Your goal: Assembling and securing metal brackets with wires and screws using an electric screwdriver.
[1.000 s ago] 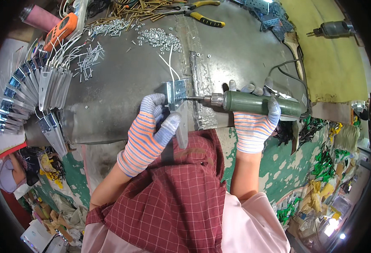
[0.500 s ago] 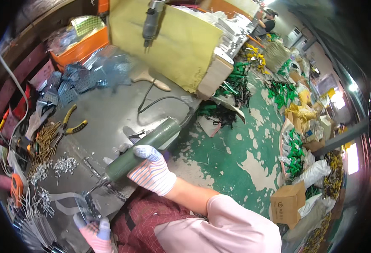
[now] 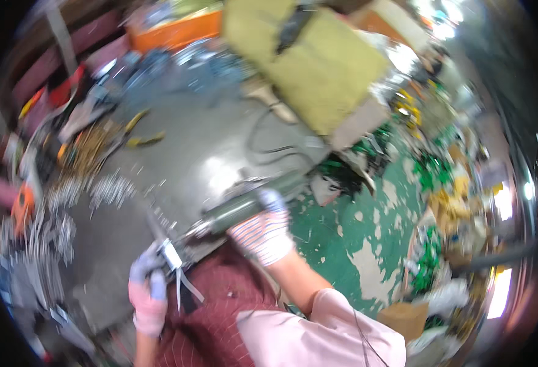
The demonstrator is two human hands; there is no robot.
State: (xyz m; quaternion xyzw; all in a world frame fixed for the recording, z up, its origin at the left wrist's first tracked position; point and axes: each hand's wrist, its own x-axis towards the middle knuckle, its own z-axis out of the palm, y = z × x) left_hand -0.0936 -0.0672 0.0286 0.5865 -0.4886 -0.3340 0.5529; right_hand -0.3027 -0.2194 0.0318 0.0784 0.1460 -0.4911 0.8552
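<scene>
A small metal part with white wires (image 3: 172,257) is pinched in the gloved fingers of the left hand (image 3: 146,293) at the near edge of the grey workbench (image 3: 207,153). Just beyond, a green power screwdriver (image 3: 244,208) is gripped by the right hand (image 3: 264,232), fingers wrapped round its barrel, tip meeting the part. Farther off, yellow-handled pliers (image 3: 137,131) and a yellow cloth (image 3: 318,67) are seen, blurred.

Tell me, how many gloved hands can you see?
2. The left hand pinches a small metal part at the bench's near edge; the right hand grips a green power screwdriver beside it.
</scene>
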